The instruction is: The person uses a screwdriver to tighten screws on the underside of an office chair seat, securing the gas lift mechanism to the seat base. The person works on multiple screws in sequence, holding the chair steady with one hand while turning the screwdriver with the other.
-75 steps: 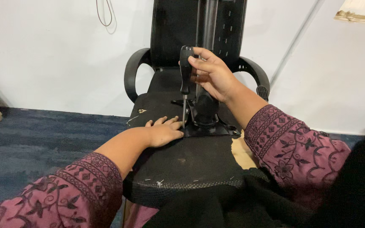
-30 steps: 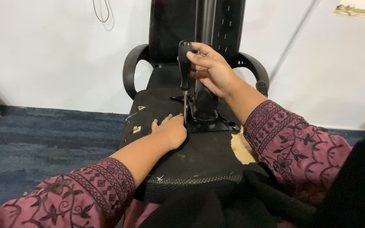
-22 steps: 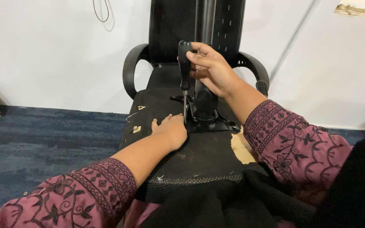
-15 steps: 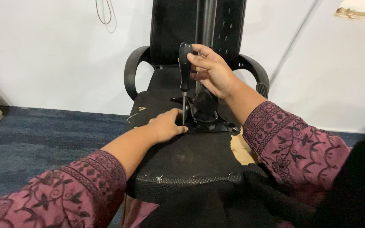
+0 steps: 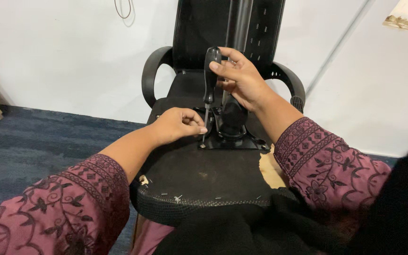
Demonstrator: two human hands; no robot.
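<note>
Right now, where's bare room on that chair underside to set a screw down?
Free: the dark seat underside between the metal base plate and the near stapled edge. Crowded: the plate's left corner, where the left hand steadies the screwdriver held by the right hand. The torn foam patch on the right is uneven.

My screwdriver (image 5: 209,75), black-handled with a thin metal shaft, stands nearly upright, its tip down at the near left corner of the black metal plate (image 5: 232,140), which lies flat on the underside of the overturned chair seat (image 5: 204,170).
</note>
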